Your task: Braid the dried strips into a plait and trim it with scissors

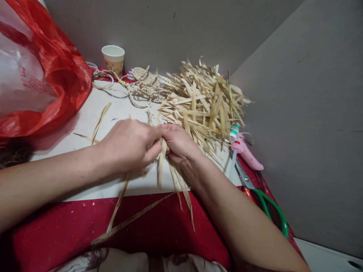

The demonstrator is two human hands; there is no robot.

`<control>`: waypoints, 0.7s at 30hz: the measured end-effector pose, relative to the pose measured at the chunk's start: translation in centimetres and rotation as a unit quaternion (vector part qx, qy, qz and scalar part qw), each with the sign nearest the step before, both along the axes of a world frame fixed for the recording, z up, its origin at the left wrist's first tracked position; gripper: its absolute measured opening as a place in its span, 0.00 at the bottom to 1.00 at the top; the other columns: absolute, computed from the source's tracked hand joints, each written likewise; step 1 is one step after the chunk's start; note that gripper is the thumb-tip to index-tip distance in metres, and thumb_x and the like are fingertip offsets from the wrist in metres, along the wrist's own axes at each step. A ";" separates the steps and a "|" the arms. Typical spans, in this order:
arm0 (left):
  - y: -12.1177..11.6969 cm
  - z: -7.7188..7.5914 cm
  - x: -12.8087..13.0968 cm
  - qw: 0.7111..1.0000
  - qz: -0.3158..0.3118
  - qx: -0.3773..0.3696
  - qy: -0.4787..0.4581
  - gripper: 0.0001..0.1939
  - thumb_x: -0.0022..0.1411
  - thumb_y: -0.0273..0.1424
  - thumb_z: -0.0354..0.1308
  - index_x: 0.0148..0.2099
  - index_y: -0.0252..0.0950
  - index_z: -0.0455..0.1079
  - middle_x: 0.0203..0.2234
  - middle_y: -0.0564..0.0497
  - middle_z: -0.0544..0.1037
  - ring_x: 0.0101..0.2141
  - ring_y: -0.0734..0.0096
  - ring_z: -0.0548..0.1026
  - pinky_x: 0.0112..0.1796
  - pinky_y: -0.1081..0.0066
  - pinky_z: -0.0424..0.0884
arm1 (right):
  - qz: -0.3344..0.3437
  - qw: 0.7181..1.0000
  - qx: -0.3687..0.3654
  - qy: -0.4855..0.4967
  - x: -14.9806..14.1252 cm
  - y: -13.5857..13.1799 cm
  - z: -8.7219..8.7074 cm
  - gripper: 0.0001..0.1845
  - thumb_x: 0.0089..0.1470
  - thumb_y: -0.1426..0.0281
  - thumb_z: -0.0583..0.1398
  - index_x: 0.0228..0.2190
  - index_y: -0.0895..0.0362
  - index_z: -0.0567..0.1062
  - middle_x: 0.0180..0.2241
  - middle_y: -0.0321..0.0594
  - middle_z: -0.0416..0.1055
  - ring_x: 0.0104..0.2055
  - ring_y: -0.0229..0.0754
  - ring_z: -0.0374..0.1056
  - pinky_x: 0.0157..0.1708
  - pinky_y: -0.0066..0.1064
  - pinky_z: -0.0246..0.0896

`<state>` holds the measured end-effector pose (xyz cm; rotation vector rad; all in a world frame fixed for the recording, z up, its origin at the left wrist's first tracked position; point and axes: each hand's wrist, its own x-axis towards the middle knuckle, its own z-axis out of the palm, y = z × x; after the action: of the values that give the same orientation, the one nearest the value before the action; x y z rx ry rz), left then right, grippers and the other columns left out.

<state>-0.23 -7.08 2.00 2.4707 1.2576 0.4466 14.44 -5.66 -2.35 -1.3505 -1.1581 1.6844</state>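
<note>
My left hand [130,143] and my right hand [178,143] meet above the white board [85,181], fingers closed and pressed together. Both grip dry, straw-coloured leaf strips [161,166], whose loose ends hang down below the fingers. Exactly how the strips cross between the fingertips is hidden. From just behind the hands a thin twisted cord [150,117] runs back to a tangle of braided cord [144,88]. Beyond my right hand lies a big heap of dry leaf strips [204,98]. A few loose strips [100,119] lie left of the hands and near my lap.
A red and clear plastic bag [62,75] fills the left side. At the back stands a paper cup [113,59]. On the right lie a pink glue gun [246,151] and green-handled scissors [269,204]. Grey panels [312,94] border the red cloth [56,230].
</note>
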 end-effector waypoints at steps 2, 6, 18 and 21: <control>1.2 0.2 -0.4 0.990 0.074 -0.040 -0.115 0.07 0.55 0.30 0.54 0.30 0.35 0.72 0.19 0.52 0.71 0.24 0.73 0.69 0.27 0.74 0.59 | 0.005 1.000 -0.007 0.030 0.2 0.1 0.2 0.18 0.47 0.66 0.59 0.14 0.55 0.58 0.10 0.27 0.48 0.12 0.28 0.39 0.14 0.26 0.33; 3.5 -1.1 -1.0 0.912 0.144 -0.309 -0.228 0.08 0.50 0.30 0.60 0.35 0.34 0.71 0.16 0.55 0.68 0.16 0.79 0.62 0.20 0.75 0.54 | 0.009 0.998 -0.026 0.063 0.4 0.2 0.5 0.17 0.47 0.67 0.60 0.13 0.56 0.60 0.11 0.28 0.49 0.12 0.28 0.40 0.14 0.25 0.33; 4.3 -2.4 -0.8 0.817 0.137 -0.474 -0.300 0.07 0.52 0.26 0.58 0.23 0.32 0.67 0.10 0.58 0.59 0.12 0.86 0.54 0.17 0.77 0.47 | 0.042 0.998 0.025 -0.038 1.0 0.4 0.0 0.13 0.52 0.66 0.57 0.19 0.56 0.65 0.10 0.28 0.52 0.11 0.29 0.40 0.13 0.27 0.30; 4.4 -2.6 -0.7 0.834 0.141 -0.455 -0.279 0.08 0.54 0.26 0.56 0.23 0.33 0.65 0.11 0.59 0.58 0.12 0.86 0.52 0.17 0.78 0.44 | 0.054 0.988 0.085 -0.121 1.0 0.4 -0.2 0.12 0.54 0.66 0.55 0.21 0.57 0.66 0.12 0.28 0.55 0.13 0.30 0.44 0.15 0.26 0.36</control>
<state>-0.98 -2.65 -0.63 1.2386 1.1793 0.4462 15.47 -5.23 -2.59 -1.4341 -1.5023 1.4834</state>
